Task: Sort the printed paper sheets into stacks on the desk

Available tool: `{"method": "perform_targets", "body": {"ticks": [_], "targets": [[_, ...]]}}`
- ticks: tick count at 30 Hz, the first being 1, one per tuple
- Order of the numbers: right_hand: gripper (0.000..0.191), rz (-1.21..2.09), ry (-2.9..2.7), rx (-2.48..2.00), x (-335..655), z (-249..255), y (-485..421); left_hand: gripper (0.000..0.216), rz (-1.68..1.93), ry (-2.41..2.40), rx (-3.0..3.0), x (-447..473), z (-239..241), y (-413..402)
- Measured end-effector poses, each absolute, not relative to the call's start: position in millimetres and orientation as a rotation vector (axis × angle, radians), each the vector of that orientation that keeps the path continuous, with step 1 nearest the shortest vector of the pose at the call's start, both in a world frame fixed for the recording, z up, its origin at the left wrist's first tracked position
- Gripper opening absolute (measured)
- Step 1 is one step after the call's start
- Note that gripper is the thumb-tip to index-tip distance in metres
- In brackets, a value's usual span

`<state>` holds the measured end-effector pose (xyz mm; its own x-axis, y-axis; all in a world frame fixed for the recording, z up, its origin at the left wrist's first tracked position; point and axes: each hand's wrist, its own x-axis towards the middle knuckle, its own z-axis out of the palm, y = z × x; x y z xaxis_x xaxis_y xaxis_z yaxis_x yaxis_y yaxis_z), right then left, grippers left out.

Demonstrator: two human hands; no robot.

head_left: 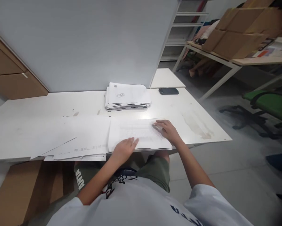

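A stack of printed sheets (136,133) with a faint table on top lies at the table's front edge. My left hand (124,150) rests on its lower left part, fingers lying flat and the thumb apart, holding nothing. At its upper right, my right hand (166,129) touches the page with bent fingers drawn together. A small greyish shape shows at those fingertips; what it is, I cannot make out. To the left, loose white sheets (86,135) overlap and stick out past the table edge. Behind the stack sits a thicker pile of papers (129,94) with a small drawing on top.
A dark phone (169,91) lies at the back right of the white table (197,116). A grey partition (96,44) rises behind. Cardboard boxes stand at left (11,72) and under the table. A green chair (270,103) and another table with boxes are at right.
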<state>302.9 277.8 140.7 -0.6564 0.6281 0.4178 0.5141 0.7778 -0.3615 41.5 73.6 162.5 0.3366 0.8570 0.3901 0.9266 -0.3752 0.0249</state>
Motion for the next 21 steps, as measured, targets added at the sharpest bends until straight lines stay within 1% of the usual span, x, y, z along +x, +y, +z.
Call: {"method": "perform_targets", "body": {"ticks": [3,5,8,10,14,19,21], "targets": [[0.063,0.214,-2.439,-0.856,318,135,280,0.063,-0.621,-1.739,-2.129,-9,201,73],[0.062,0.162,-2.395,-0.910,322,128,280,0.060,-0.702,-1.877,-1.883,-46,229,80],[0.057,0.147,-2.311,-1.004,320,118,285,0.056,-0.779,-1.933,-1.655,-89,262,108],[0.059,0.213,-2.274,-1.056,319,111,293,0.053,-0.783,-1.892,-1.653,-104,274,140],[0.061,0.348,-2.245,-1.096,318,102,305,0.056,-0.622,-1.821,-1.914,-104,274,220],[0.059,0.353,-2.219,-1.084,317,103,304,0.064,-0.260,-1.961,-2.291,-88,241,299],[0.059,0.363,-2.216,-1.086,315,104,303,0.061,-0.133,-2.011,-2.413,-85,227,318]]}}
